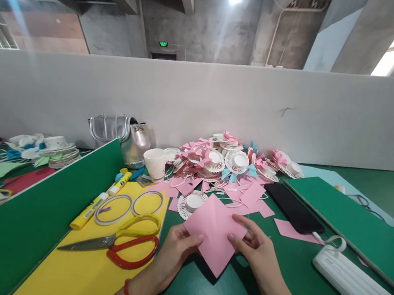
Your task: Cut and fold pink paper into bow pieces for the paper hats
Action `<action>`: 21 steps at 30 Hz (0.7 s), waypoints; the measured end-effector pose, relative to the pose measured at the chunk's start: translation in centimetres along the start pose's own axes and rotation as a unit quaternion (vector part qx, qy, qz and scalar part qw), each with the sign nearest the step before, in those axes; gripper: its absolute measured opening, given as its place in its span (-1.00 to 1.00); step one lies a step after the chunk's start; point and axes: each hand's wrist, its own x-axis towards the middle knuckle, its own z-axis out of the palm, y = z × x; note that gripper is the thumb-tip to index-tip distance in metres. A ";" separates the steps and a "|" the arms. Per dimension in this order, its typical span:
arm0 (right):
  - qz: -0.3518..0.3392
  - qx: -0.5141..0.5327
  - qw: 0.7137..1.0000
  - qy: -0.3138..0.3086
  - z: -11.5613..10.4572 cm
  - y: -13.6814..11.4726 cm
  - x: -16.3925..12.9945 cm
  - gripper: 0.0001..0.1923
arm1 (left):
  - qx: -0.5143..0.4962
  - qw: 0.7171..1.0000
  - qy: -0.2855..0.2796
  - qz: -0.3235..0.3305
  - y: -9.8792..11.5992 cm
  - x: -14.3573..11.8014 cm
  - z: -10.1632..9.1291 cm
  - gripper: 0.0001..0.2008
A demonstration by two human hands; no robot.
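Both of my hands hold one pink paper square (214,231) just above the green table (274,287). My left hand (175,253), with a red cord at the wrist, pinches the paper's left corner with thumb on top. My right hand (254,250) grips its right side, fingers laid across the sheet. The paper shows fold creases and points a corner toward me. Right behind it lies a cut paper cup flower (191,203) among loose pink paper squares (248,195).
Red and yellow scissors (123,245), two tape rings (129,206) and a glue stick (88,211) lie on a yellow sheet (74,271) at left. A white cup (155,163), a silver bag (124,137), a flower pile (231,160), a phone (292,207) and power bank (354,286) surround them.
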 end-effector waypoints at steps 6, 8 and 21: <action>0.040 0.036 0.998 0.026 -0.4 -0.2 0.4 -0.53 | 0.020 0.999 0.046 0.008 -0.3 0.2 -0.2 -0.81; 0.046 0.039 0.998 0.016 -0.5 -0.2 0.3 -0.59 | 0.028 0.998 0.054 0.020 -0.2 0.2 -0.2 -0.81; -0.005 0.038 0.998 -0.041 -0.8 -0.9 0.2 -0.88 | 0.025 0.998 0.014 0.058 0.1 -0.1 -0.1 -0.89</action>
